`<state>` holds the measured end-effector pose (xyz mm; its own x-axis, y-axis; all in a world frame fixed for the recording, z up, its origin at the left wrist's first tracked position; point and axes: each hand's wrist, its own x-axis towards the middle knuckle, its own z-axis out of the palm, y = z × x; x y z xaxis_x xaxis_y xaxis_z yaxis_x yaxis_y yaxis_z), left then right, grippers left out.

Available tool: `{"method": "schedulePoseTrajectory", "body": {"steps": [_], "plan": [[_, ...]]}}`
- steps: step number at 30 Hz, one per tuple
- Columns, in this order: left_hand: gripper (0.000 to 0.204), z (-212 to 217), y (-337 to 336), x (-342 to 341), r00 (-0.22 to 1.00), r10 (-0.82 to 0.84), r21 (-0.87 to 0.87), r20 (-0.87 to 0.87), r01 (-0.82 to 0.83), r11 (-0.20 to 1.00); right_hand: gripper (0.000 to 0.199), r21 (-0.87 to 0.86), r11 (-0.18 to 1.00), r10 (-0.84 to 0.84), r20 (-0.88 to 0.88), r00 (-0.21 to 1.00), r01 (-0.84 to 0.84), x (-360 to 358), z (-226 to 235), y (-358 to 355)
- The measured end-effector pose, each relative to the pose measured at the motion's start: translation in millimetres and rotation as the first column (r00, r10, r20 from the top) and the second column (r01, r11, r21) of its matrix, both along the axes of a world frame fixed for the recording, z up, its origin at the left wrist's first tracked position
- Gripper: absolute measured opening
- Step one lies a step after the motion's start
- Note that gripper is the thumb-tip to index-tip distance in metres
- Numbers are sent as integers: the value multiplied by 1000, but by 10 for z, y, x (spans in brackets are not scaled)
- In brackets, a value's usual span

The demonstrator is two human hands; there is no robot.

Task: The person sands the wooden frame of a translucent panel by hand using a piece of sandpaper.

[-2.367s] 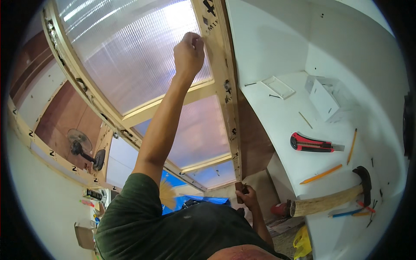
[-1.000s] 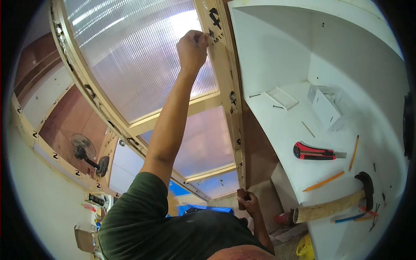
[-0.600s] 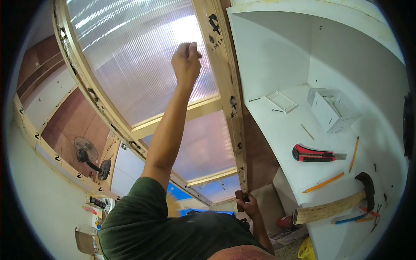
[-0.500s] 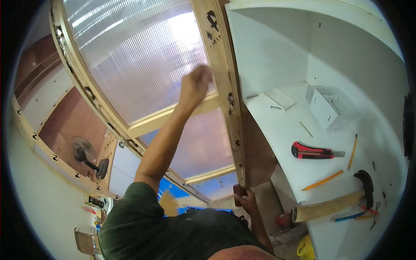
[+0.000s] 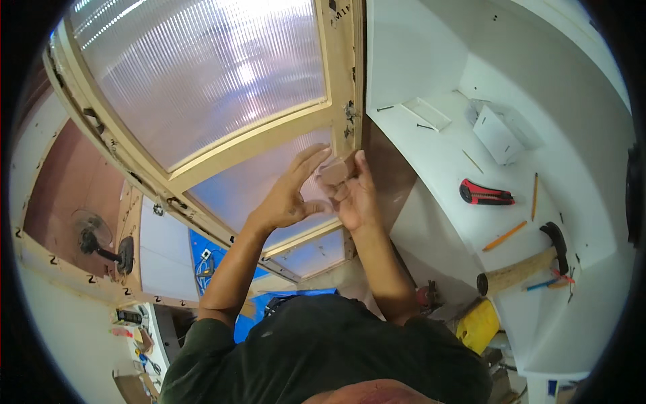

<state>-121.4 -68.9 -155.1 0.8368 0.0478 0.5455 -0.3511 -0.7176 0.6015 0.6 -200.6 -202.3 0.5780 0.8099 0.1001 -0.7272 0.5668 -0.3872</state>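
Note:
Both hands are raised in front of the wooden door frame (image 5: 256, 138) with ribbed translucent panels (image 5: 202, 74). My right hand (image 5: 361, 202), palm up, holds a small brownish block (image 5: 336, 172), blurred by motion, with its fingers bent around it. Beside it is my left hand (image 5: 291, 195), its thumb and fingers spread apart around the near side of the block; nothing shows within its grasp. Whether the left fingertips touch the block, I cannot tell.
On the white shelf (image 5: 431, 151) at right lie a red utility knife (image 5: 486, 193), pencils (image 5: 505, 236), a hammer (image 5: 518, 273), screws, a small white frame (image 5: 426, 113) and a clear box (image 5: 498, 135). A fan (image 5: 94, 236) stands at left; a yellow bag (image 5: 478, 325) lies below the shelf.
My left hand has come down from the upper panel toward my right hand. My right hand has lifted the brown block from low beside the frame to the front of the lower panel. The view has shifted.

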Motion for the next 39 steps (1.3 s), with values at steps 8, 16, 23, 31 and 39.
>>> {"method": "schedulePoseTrajectory", "body": {"steps": [8,16,23,31,39], "plan": [[70,279,338,52,989,-146,69,-34,149,986,55,-60,998,13,-77,997,-17,-378,74,269],[43,281,441,307,990,-129,-2,62,129,992,56,-107,663,-582,548,600,741,-426,223,520],[36,414,578,658,993,7,-136,122,10,991,72,173,708,-498,809,311,684,-126,350,656],[49,589,664,559,965,67,-222,254,-9,975,60,106,624,-567,744,355,774,190,535,904],[38,384,781,-371,995,-12,-255,102,37,966,50,257,852,-519,524,676,456,435,624,991]]}}
